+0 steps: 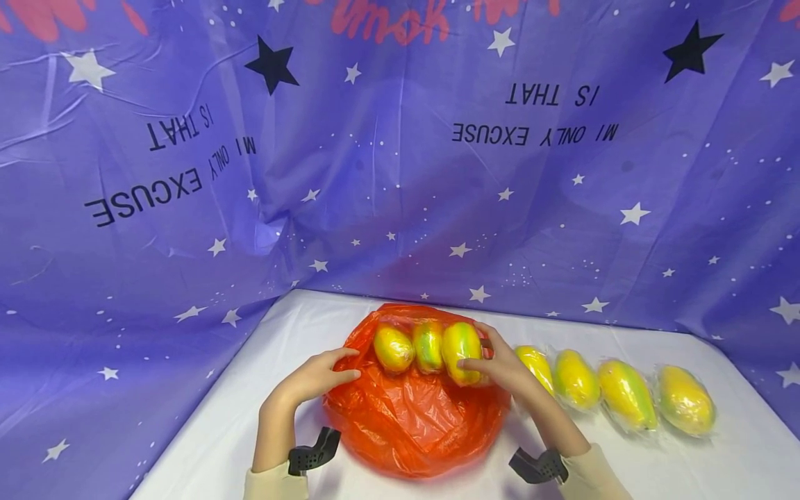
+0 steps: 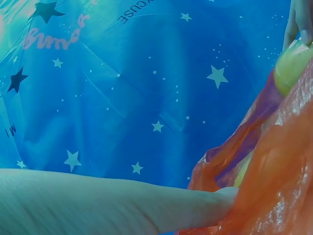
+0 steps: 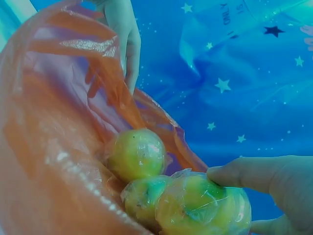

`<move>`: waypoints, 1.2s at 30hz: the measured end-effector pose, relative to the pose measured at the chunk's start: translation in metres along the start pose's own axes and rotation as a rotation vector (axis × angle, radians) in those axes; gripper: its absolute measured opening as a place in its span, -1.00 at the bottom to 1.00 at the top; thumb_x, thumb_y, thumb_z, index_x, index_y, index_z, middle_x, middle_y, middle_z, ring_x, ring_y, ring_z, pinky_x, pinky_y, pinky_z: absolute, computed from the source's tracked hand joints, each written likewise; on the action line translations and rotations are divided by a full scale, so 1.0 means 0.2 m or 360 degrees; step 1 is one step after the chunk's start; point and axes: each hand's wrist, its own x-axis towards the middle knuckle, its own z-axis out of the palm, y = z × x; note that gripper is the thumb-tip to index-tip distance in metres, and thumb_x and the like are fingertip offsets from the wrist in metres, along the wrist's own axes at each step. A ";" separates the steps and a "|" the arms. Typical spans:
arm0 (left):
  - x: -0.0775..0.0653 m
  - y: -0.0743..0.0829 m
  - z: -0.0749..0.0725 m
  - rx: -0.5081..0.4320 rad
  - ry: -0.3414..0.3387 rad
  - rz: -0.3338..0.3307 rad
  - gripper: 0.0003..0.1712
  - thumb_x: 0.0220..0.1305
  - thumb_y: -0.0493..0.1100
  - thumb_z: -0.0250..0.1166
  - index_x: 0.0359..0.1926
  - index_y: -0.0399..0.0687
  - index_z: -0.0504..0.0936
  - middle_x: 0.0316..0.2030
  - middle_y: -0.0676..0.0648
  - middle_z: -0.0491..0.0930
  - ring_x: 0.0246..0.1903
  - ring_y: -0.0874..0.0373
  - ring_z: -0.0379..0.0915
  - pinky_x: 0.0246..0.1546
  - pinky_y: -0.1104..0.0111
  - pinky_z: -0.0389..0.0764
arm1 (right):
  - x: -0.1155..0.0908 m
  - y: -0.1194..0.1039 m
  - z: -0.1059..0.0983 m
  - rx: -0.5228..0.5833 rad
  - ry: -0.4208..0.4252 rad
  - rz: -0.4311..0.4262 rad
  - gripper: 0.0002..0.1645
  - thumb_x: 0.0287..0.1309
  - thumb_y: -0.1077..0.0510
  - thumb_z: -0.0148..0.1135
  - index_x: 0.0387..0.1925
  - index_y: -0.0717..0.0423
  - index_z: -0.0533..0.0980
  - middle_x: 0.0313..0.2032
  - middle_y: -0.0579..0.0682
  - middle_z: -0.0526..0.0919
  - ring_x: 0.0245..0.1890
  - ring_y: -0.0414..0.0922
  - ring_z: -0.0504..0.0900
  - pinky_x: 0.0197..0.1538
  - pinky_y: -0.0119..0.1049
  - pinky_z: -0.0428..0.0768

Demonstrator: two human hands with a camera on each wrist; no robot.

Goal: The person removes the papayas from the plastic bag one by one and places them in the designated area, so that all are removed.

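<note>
A red plastic bag [image 1: 415, 423] lies on the white table with its mouth spread. Two mangoes in clear wrap, one at the left [image 1: 394, 348] and one in the middle [image 1: 428, 346], sit in its opening. My right hand [image 1: 500, 364] grips a third yellow-green mango [image 1: 461, 353] beside them, thumb across its front; the right wrist view shows this mango [image 3: 203, 205] against its neighbour. At the bag's left rim, my left hand [image 1: 319, 375] holds the plastic between thumb and fingers. Some of those fingers show through the translucent film in the right wrist view.
Several more wrapped mangoes stand in a row on the table to the right, among them one at the far end [image 1: 686, 401]. My right forearm partly covers the nearest one [image 1: 534, 367]. A purple star-printed cloth [image 1: 400, 173] hangs behind the white table [image 1: 212, 430].
</note>
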 end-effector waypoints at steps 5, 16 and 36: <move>0.00 0.00 0.00 0.0004 0.0002 0.0004 -0.44 0.26 -0.09 0.29 0.20 -0.30 0.48 0.14 -0.27 0.49 0.22 -0.24 0.30 0.23 -0.12 0.25 | -0.03 -0.01 -0.01 0.0111 -0.0052 0.0000 0.04 0.00 0.18 0.44 0.44 -0.01 0.09 0.33 0.27 0.20 0.26 0.25 0.28 -0.09 -0.04 0.64; 0.00 0.01 0.00 -0.0010 -0.0016 -0.0025 -0.43 0.25 -0.07 0.30 0.21 -0.28 0.48 0.15 -0.26 0.49 0.22 -0.24 0.30 0.23 -0.13 0.25 | -0.11 -0.03 -0.03 0.0215 -0.0090 -0.0001 -0.04 0.01 0.19 0.43 0.41 -0.08 0.16 0.37 0.24 0.17 0.31 0.24 0.19 -0.03 -0.05 0.61; 0.00 0.00 0.00 0.0003 -0.0005 -0.0011 -0.44 0.26 -0.09 0.29 0.20 -0.29 0.49 0.14 -0.27 0.49 0.22 -0.24 0.30 0.23 -0.12 0.25 | -0.30 -0.07 -0.09 0.0169 -0.0038 0.0064 -0.06 0.01 0.13 0.39 0.40 -0.21 0.16 0.38 0.28 0.16 0.35 0.31 0.12 0.06 0.01 0.55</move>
